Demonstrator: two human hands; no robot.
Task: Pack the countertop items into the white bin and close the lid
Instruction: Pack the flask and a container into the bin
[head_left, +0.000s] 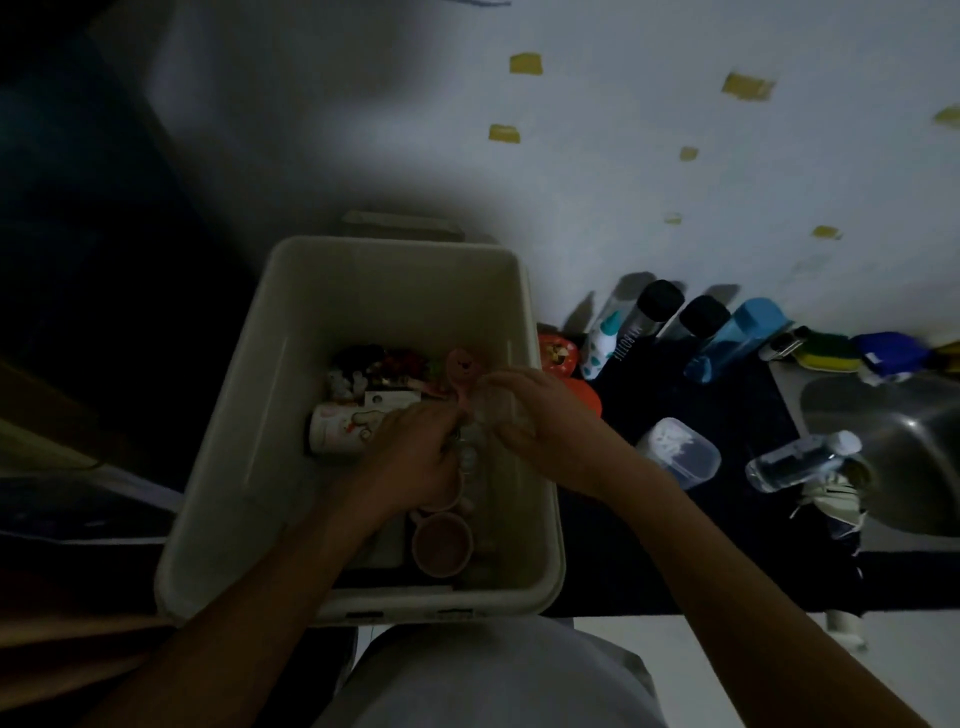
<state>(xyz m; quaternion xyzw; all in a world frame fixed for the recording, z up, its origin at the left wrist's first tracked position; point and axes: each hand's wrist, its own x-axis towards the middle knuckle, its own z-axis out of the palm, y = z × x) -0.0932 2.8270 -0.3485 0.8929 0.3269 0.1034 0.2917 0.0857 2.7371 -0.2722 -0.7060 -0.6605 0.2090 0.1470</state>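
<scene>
Bin (291, 374) showing off-white, dim inside. Mug (343, 430) lying white with small red and beige figures. Cup (441, 545) showing dusty pink; spoon (461, 366) the same pink. Wall (623, 171) showing pale grey, carrying scattered yellow patches (525, 63). Counter (727, 415) showing near black. Two tall bottles wearing black caps (661, 300); one bottle (737, 338) showing clear blue. Small bottle (602, 338) showing white with teal marks. Orange lid (584, 392) sitting beside bin. Sponge (826, 353) showing yellow and green.
</scene>
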